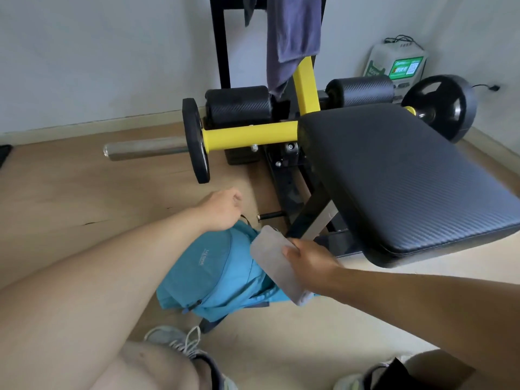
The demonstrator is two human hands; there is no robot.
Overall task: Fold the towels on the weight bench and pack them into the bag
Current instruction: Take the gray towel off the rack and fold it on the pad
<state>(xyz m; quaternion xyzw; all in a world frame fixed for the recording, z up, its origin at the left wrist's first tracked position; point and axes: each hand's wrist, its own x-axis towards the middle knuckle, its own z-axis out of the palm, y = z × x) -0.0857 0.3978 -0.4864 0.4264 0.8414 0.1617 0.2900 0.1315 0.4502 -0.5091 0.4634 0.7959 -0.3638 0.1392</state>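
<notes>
Now your right hand [306,260] grasps the folded grey towel [277,267] over the blue bag [213,277], just off the surface's [408,175] seven-o'clock edge. Your left hand [222,208] hangs released at the bag's twelve-o'clock end, bare floor [70,187] toward nine o'clock.

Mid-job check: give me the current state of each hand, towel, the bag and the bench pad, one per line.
left hand: at the top of the bag, fingers curled; what it grips is hidden
right hand: grips the folded grey towel
folded grey towel: folded flat, held over the bag
blue bag: on the floor beside the bench
dark towel: unfolded, draped over the rack
bench pad: bare
</notes>
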